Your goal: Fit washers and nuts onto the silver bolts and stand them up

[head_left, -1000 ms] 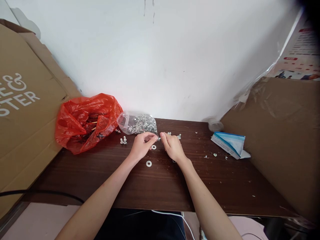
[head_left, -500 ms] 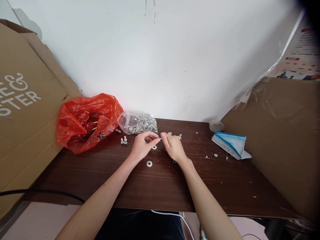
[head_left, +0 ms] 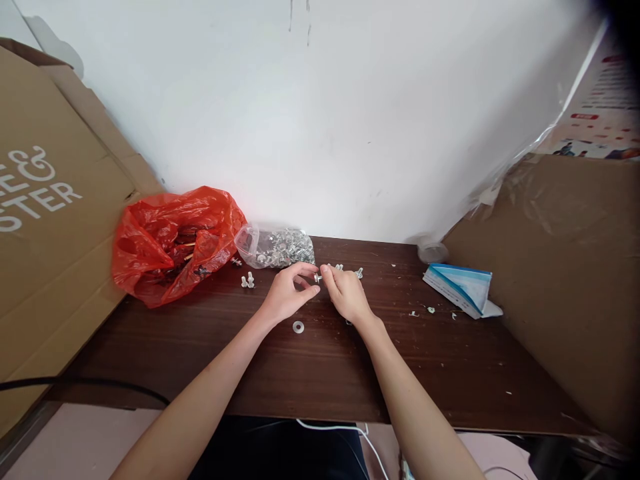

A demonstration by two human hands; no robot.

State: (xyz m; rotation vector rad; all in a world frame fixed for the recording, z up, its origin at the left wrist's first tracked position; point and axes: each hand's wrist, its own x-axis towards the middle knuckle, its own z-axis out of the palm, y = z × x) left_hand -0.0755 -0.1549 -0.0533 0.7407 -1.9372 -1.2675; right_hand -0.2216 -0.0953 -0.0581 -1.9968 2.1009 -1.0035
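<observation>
My right hand [head_left: 346,293] is closed, with thumb and fingertips pinching a small metal bolt [head_left: 319,277] that points left. A flat disc like a washer or nut sits at the bolt's left end; its exact kind is too small to tell. Beside it, my left hand [head_left: 289,293] has its thumb and index finger parted around that end. Nearer to me on the dark wooden table [head_left: 240,373] lies a flat washer [head_left: 299,327]. A small ring-like piece [head_left: 349,323] is partly hidden by my right wrist.
Left of my hands stand two bolts [head_left: 248,281]; more bolts [head_left: 359,273] are behind my right hand. A clear bag of metal hardware [head_left: 285,248] and a red plastic bag [head_left: 145,230] sit by the wall. Cardboard [head_left: 565,267] and a blue-white packet [head_left: 460,288] are right.
My left thumb has moved down and away from the index finger, exposing the disc on the bolt. The washer just below the fingertips no longer shows. My right hand has barely moved.
</observation>
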